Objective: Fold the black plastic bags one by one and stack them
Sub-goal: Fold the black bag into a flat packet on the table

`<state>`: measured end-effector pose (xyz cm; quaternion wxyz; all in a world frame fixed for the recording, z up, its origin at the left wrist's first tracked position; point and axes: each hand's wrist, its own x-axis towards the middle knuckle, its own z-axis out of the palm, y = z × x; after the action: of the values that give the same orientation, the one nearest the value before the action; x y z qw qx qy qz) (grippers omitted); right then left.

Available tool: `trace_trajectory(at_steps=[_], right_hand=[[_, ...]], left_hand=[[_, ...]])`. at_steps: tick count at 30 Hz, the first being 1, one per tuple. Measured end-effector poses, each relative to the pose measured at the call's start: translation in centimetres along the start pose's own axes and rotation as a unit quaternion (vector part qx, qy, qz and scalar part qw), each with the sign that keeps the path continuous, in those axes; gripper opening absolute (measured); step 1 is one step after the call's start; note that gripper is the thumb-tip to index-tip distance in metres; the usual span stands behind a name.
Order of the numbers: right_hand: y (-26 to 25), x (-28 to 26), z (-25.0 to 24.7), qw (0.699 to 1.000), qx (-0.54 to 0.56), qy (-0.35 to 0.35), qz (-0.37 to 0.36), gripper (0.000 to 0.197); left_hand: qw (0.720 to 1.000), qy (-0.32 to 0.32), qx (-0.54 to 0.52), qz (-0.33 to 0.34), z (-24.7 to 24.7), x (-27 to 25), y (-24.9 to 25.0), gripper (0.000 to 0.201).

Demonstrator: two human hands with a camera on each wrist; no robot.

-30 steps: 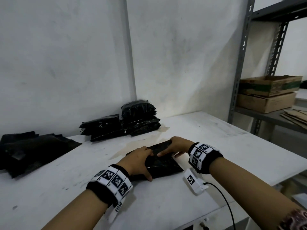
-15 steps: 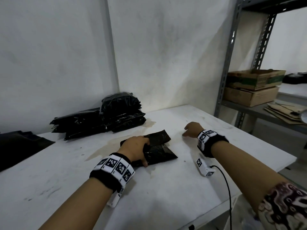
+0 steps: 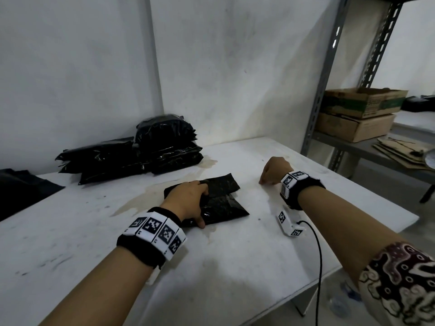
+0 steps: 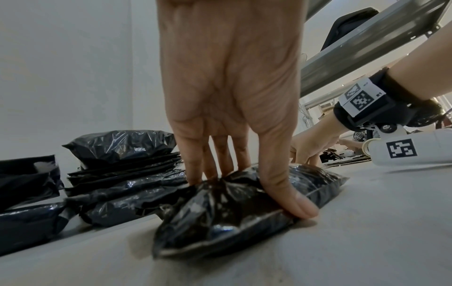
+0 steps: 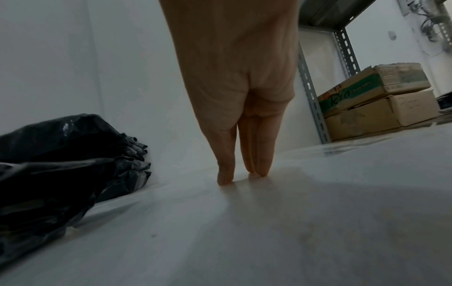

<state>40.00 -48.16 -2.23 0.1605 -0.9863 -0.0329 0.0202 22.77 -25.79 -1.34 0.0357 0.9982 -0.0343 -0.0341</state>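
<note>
Folded black bag (image 3: pixel 220 203) lies mid-counter, long axis running near-right to far-left; glossy, crinkled, puffed. It is pressed down by the left hand (image 3: pixel 188 198), fingers extended, thumb at its near edge. Right hand (image 3: pixel 274 170) holds nothing, straight fingertips (image 5: pixel 244 166) touching the white stained counter (image 3: pixel 235 267). Stacked bags (image 3: pixel 141 156) sit far-left against the wall; metal shelving (image 3: pixel 329 74) stands right.

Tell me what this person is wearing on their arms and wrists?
Each wrist carries a black band ringed with white tiles printed with black square codes. A white coded block with a black cable hangs under the right wrist. A patterned sleeve covers the right upper arm.
</note>
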Motion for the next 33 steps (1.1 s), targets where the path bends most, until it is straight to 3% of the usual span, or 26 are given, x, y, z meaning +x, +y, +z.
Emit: trace_trajectory(at_steps=[10, 14, 20, 28, 33], right_hand=[[0.7, -0.7, -0.7, 0.998, 0.013, -0.039, -0.054, 0.025], [0.4, -1.0, -1.1, 0.996, -0.020, -0.053, -0.076, 0.028], [-0.9, -1.1, -1.6, 0.988, -0.077, -0.080, -0.110, 0.015], [0.2, -0.3, -1.5, 0.973, -0.095, -0.096, -0.189, 0.028], [0.6, 0.1, -1.7, 0.960, -0.131, -0.106, -0.222, 0.022]], left_hand=[[1.000, -0.007, -0.005, -0.001, -0.2, -0.1, 0.1, 0.079], [1.000, -0.009, -0.005, -0.001, -0.2, -0.2, 0.1, 0.080], [1.000, -0.008, -0.013, 0.002, -0.3, -0.1, -0.1, 0.079], [1.000, -0.011, -0.025, 0.003, -0.3, -0.2, -0.3, 0.080], [0.999, -0.013, -0.034, 0.003, -0.4, -0.2, -0.4, 0.080]])
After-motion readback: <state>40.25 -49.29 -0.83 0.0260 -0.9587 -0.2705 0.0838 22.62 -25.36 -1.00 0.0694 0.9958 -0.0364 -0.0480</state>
